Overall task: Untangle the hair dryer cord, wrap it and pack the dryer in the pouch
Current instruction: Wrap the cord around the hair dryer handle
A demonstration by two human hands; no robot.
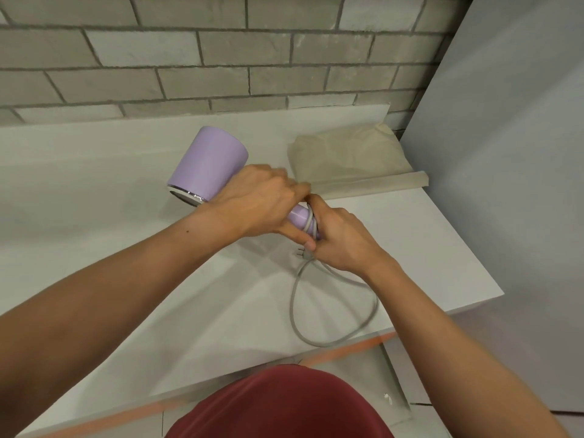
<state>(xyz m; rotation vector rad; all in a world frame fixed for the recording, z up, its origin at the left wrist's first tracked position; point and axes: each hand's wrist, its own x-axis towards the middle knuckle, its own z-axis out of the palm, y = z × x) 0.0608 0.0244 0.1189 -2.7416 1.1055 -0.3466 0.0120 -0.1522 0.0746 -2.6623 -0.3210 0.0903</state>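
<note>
Closest to us, a dark red shirt (279, 406) fills the bottom edge, cut off by the frame. From it our two bare forearms reach forward over the white bench (110, 172). Our left hand (252, 203) is wrapped around the handle of the lilac hair dryer (208, 162), covering most of that handle. Our right hand (341, 238) is clenched at the handle's lower end, pinching the grey cord (335, 339) where a couple of turns already circle the handle. How many turns lie under the fingers we cannot tell. Just below the right hand the plug (304, 252) pokes out, small and blurred. The rest of the cord hangs in one loose loop on the bench, nearer to us.

The dryer's barrel points up and left, its silver-ringed end half hidden behind our left wrist. Beyond the hands lies the beige pouch (347, 159), flat against the far right corner. Behind the bench stands a grey brick wall (189, 52); a plain grey panel (505, 137) closes the right side.
</note>
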